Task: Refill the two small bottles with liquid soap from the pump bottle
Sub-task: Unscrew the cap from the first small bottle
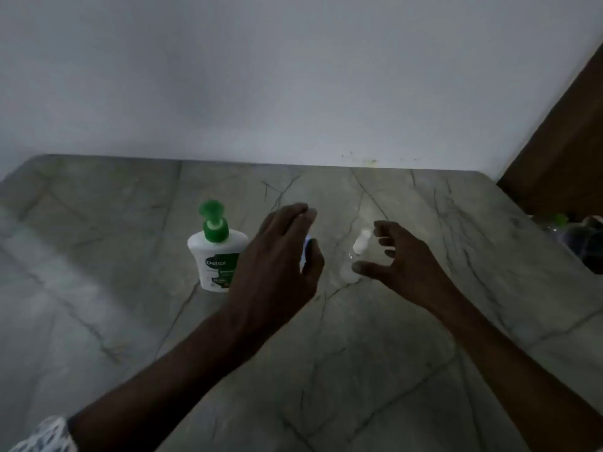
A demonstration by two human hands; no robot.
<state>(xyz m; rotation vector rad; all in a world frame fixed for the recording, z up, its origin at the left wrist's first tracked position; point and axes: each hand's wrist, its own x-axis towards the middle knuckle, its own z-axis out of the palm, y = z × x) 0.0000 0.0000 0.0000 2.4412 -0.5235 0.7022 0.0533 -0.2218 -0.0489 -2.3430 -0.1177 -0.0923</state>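
Note:
A white pump bottle (217, 256) with a green pump head stands upright on the marble counter (98, 256). Just right of it, my left hand (280, 256) hovers with relaxed fingers over a small bottle (307, 249); only a pale sliver of that bottle shows between thumb and palm, and contact cannot be told. Further right stands a small clear bottle (358, 247) with a white cap. My right hand (404, 265) is spread beside it, thumb tip low in front of its body and fingers loosely curled to the right of its cap, holding nothing.
A plain white wall (293, 76) runs along the counter's back edge. A brown wooden panel (564, 141) stands at the far right, with a few dim, unclear objects (584, 243) below it at the counter's right edge. The light is low.

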